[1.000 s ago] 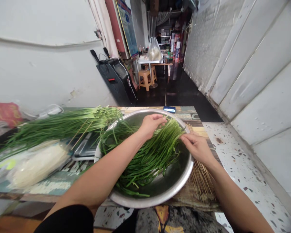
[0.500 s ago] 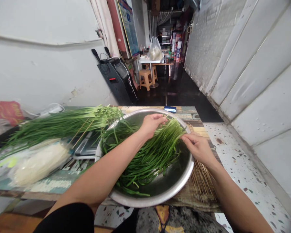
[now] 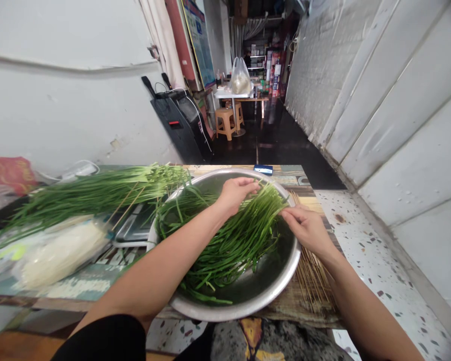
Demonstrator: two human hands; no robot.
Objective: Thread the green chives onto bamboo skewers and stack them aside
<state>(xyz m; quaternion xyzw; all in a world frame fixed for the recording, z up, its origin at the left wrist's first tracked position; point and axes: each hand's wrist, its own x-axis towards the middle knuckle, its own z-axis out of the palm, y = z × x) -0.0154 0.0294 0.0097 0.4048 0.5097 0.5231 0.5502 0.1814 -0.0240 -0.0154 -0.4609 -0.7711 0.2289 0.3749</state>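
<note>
A large steel bowl (image 3: 270, 286) sits on the table before me, with a pile of long green chives (image 3: 233, 240) lying in it. My left hand (image 3: 235, 193) reaches over the far side of the bowl, its fingers curled round the upper ends of the chives. My right hand (image 3: 304, 225) is at the bowl's right rim, thumb and fingers pinched on the ends of the same bunch. Both forearms stretch in from the bottom of the view.
A second long bunch of chives (image 3: 93, 193) lies left of the bowl, over a metal tray (image 3: 133, 230). A plastic bag of white strands (image 3: 56, 255) is at the near left. Bamboo skewers (image 3: 313, 276) lie right of the bowl. Stools (image 3: 227, 123) and a corridor are beyond.
Almost nothing differs: both hands stay on the chive ends, and the left hand's fingers have shifted only slightly.
</note>
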